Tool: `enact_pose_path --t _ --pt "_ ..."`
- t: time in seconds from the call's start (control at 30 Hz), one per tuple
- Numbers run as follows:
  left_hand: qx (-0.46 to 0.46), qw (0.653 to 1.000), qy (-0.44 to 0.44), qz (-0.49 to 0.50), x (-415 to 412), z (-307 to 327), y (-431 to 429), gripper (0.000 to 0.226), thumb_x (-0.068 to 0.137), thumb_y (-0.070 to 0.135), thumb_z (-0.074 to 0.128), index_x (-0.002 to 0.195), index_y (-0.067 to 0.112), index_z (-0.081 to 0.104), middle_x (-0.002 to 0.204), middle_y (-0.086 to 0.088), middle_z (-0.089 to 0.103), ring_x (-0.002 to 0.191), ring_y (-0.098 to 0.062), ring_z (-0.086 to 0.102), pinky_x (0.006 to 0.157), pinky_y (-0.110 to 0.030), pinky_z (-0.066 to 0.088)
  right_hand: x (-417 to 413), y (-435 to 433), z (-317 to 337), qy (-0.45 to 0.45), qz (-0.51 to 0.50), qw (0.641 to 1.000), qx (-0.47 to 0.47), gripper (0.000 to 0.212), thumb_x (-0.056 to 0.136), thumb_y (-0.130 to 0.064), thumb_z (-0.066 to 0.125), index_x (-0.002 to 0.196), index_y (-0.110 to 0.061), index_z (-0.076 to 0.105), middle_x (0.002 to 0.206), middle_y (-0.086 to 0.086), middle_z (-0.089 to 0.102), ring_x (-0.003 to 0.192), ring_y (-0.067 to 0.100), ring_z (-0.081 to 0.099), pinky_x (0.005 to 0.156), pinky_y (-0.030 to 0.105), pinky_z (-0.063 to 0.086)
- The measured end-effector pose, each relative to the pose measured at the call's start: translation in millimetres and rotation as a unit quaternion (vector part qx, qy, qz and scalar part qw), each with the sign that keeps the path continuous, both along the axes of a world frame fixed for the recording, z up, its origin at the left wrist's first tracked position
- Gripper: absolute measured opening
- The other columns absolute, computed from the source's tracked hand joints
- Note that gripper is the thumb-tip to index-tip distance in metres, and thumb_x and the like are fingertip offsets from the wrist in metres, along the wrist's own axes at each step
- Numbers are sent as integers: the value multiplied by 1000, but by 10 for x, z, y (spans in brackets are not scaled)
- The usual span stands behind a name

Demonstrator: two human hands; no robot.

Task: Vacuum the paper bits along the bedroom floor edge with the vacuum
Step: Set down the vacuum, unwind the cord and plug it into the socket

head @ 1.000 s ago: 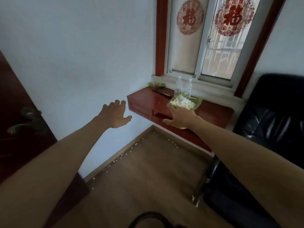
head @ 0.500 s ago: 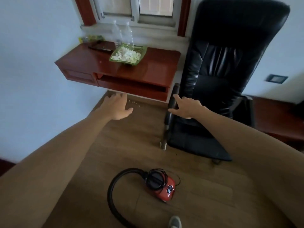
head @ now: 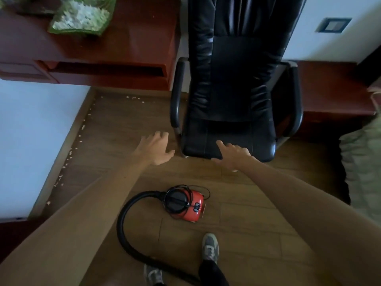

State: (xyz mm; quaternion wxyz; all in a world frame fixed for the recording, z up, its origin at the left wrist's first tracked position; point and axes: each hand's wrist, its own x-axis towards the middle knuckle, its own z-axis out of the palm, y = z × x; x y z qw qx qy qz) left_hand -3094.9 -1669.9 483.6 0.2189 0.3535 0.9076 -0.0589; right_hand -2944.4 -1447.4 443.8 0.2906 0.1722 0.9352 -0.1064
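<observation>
The wooden floor (head: 247, 223) is stretching beneath both hands and out to every side of them. A pale wall (head: 31, 131) is running along the floor well out to the left of the left hand. A black leather chair (head: 233, 96) is standing just beyond the hands, its seat front nearest them and its back rising away. A reddish-brown surface (head: 134, 38) is projecting from the wall, farther off than the left hand and left of the chair. Pale quilted bedding (head: 362, 168) is lying well out to the right of the right hand.

The vacuum (head: 188, 205), a red canister with a black top, is sitting on the floor nearer the person than both hands and roughly between them, and nobody is holding it. Its black hose (head: 123, 219) is curving from the canister under the left forearm and back toward the person's feet.

The left hand (head: 155, 148) is hanging over the floor just beside the chair's near armrest, fingers spread wide, holding nothing. The right hand (head: 233, 153) is reaching over the seat's front edge, fingers loose and holding nothing; whether it is touching the seat I cannot tell.

A green dish (head: 72, 31) heaped with white scraps is resting on the surface. Two grey shoes (head: 210, 247) are standing near the hose. The paper bits (head: 71, 150) are lying in a thin line along the skirting left of the left hand, with a few more below the surface.
</observation>
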Motion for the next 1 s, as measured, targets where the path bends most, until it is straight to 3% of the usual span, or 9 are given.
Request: enact_pose_path --t 0.23,0.4,0.53,0.67,0.73,0.83,1.0 --pt "4 992 -115 53 213 -1156 -94 61 94 46 54 138 7 39 133 -15 49 124 -32 48 99 -44 42 430 -176 -937 -75 -74 992 -64 74 96 -59 46 152 -20 17 135 14 55 120 35 55 89 46 45" --pt "-62 987 -145 13 249 -2103 -470 63 90 57 50 133 11 41 127 -13 54 118 -33 52 96 -50 47 747 -572 -1728 -127 -130 977 -106 67 95 -58 45 147 -21 27 139 13 52 125 34 53 94 46 43" --pt "-109 973 -205 -7 351 -2823 -742 68 93 55 47 140 8 34 141 -16 45 131 -36 42 104 -52 41 930 -986 -2390 -164 -159 963 -143 66 95 -56 46 148 -23 24 138 11 53 125 33 53 95 44 42" --pt "-155 964 -211 -47 414 -3347 -926 72 96 55 43 149 11 24 154 -16 31 140 -35 34 108 -53 34 1063 -1381 -2953 -192 -174 951 -169 72 94 -56 47 152 -26 16 132 10 56 122 32 54 93 44 44" --pt "-157 961 -220 -60 429 -3539 -966 68 97 52 44 148 10 25 154 -16 31 137 -35 38 105 -50 36 1094 -1540 -3193 -194 -195 944 -184 70 94 -53 49 151 -27 17 128 10 58 119 32 56 91 43 45" --pt "-150 961 -215 -84 424 -3800 -1006 55 97 49 46 135 11 37 131 -11 45 113 -30 52 85 -40 43 1099 -1716 -3501 -212 -208 936 -191 71 94 -56 46 152 -26 18 138 10 53 125 32 52 97 43 42" --pt "-143 964 -198 -109 362 -4253 -1104 58 95 51 47 140 15 33 133 -14 48 115 -34 55 92 -46 47 1008 -1987 -3872 -220 -222 926 -213 71 96 -56 45 152 -22 18 140 12 51 127 33 50 98 42 42"
